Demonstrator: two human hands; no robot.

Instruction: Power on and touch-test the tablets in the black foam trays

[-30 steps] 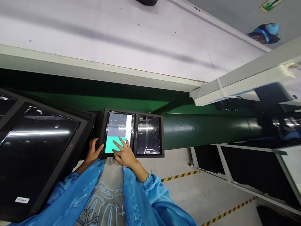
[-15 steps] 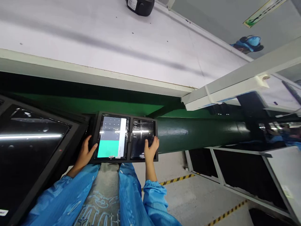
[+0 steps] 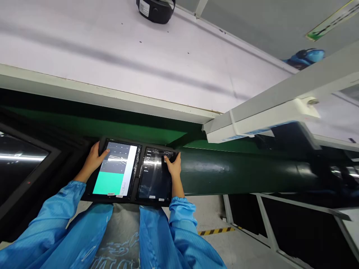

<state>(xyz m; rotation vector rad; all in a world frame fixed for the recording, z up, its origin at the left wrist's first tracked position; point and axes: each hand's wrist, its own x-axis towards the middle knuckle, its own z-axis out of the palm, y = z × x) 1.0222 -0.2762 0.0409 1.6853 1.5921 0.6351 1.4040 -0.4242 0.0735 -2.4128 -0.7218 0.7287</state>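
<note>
In front of my body is a black tray (image 3: 136, 182) bearing two tablets side by side. The left tablet (image 3: 110, 170) is lit, with grey, white and green areas on its screen. Dark with small lines of text, the right tablet (image 3: 156, 175) reflects a ceiling light. My left hand (image 3: 92, 161) grips the tray's left side, its thumb over the lit tablet's edge. My right hand (image 3: 174, 167) is closed on the right side near the far corner, thumb on the dark tablet's edge. The fingers under the tray are hidden.
Black trays (image 3: 49, 158) with a dark screen lie at the left. Beyond my hands runs a green conveyor belt (image 3: 213, 172) under a white shelf (image 3: 112, 59), which holds a black device (image 3: 157, 11). A white post (image 3: 269, 101) juts in at the right. A co-worker (image 3: 304, 58) is far off.
The tray has shifted left in view and turned slightly. Both hands now hold it farther up its sides, nearer the far corners. The surroundings have shifted with the head's movement.
</note>
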